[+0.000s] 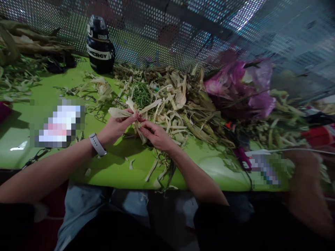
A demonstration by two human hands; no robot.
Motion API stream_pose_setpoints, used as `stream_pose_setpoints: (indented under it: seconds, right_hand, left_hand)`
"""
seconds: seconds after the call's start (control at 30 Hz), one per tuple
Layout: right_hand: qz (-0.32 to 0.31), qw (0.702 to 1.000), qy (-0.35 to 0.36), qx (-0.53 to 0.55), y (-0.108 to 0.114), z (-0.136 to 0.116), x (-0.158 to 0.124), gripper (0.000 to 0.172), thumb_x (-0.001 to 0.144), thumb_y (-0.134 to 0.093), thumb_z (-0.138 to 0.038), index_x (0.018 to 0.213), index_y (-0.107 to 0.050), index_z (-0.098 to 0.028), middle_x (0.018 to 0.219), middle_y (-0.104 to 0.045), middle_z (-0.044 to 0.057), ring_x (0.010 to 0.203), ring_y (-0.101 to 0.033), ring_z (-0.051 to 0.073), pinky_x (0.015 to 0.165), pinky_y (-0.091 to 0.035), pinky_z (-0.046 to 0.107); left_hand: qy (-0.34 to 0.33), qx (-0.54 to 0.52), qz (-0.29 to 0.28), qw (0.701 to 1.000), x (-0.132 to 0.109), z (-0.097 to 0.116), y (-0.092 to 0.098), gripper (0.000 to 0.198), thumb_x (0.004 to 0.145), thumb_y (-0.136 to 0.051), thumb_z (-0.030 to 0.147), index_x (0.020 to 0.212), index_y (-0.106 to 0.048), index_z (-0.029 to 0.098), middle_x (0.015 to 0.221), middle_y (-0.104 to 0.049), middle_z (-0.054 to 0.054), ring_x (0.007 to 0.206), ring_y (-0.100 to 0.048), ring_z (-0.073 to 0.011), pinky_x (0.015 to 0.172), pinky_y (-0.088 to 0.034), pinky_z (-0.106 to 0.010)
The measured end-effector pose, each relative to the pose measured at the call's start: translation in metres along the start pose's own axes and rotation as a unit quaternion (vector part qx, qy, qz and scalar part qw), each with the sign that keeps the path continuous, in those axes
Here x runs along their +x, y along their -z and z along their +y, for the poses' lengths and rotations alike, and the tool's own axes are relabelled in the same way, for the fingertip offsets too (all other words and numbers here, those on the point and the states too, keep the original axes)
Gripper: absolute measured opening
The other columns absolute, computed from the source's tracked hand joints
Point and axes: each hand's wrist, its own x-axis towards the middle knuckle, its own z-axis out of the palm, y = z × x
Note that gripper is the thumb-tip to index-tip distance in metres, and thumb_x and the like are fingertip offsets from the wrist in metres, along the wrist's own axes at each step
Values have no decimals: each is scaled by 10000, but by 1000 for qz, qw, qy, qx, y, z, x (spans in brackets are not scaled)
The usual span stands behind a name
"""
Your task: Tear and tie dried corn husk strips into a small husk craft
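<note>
Pale strips of dried corn husk (119, 113) are pinched between the fingertips of my left hand (117, 125), and one wide strip sticks out to the left. Close beside it, my right hand (155, 136) has its fingers closed on the lower ends of the same bunch, which hang down below the fingers. The strips cross where the two hands meet. Just behind them lies a small heap of thin green strands (141, 93). Loose husk strips (170, 104) are spread behind and to the right of my right hand.
A black bottle (101, 52) stands by the perforated metal panel (162, 35). A blurred phone (60, 123) lies left on the green table (110, 170). Right are a pink plastic bag (240, 87), a magenta-handled tool (243, 158) with a white cord, and another person's arm (307, 184).
</note>
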Motion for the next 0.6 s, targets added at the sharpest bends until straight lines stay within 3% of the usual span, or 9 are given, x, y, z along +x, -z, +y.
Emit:
stream_pose_setpoints:
  seconds: [0.13, 0.23, 0.33, 0.4, 0.47, 0.6]
  right_hand:
    - [8, 1000, 3, -17, 0, 3, 0, 291, 928, -485, -445, 780, -522, -198, 746, -546, 4, 695, -503, 129, 666, -422, 261]
    - [99, 994, 13, -38, 0, -1, -5, 276, 907, -532, -426, 762, -549, -192, 663, -517, -12, 599, -472, 115, 594, -413, 262]
    - [255, 960, 69, -89, 1, -6, -10, 210, 909, -535, -393, 856, -593, -198, 821, -595, 39, 662, -542, 133, 637, -467, 293]
    - [295, 944, 89, -120, 2, -7, -12, 206, 917, -522, -376, 999, -608, -209, 1038, -615, 90, 715, -578, 144, 656, -494, 313]
    - [264, 950, 81, -147, 4, -7, -11, 255, 924, -508, -376, 1094, -602, -212, 1147, -611, 114, 758, -600, 159, 657, -504, 320]
    - [166, 962, 73, -204, 6, -3, -6, 250, 940, -482, -389, 958, -635, -192, 920, -673, 84, 820, -605, 186, 723, -484, 318]
  left_hand:
    - [28, -74, -1, 997, 3, -2, 2, 286, 774, -718, 410, 833, -628, 145, 885, -698, -51, 916, -634, -168, 892, -469, -304]
    - [38, -95, -13, 995, 4, -2, 2, 310, 762, -732, 415, 859, -586, 159, 818, -664, -17, 842, -626, -146, 843, -485, -290]
    - [89, -51, -52, 993, 3, -3, 2, 352, 770, -718, 436, 939, -592, 154, 751, -609, 8, 697, -571, -117, 672, -472, -248]
    - [92, -28, -80, 992, 2, -5, 1, 365, 787, -703, 431, 1006, -609, 154, 778, -603, 6, 667, -530, -101, 622, -436, -229]
    - [65, -37, -90, 993, 1, -7, 2, 363, 796, -698, 414, 1055, -620, 173, 822, -609, 4, 670, -507, -94, 630, -421, -226]
    - [45, -34, -88, 995, 3, -9, 3, 303, 825, -664, 427, 980, -630, 169, 775, -584, 5, 631, -467, -86, 600, -396, -223]
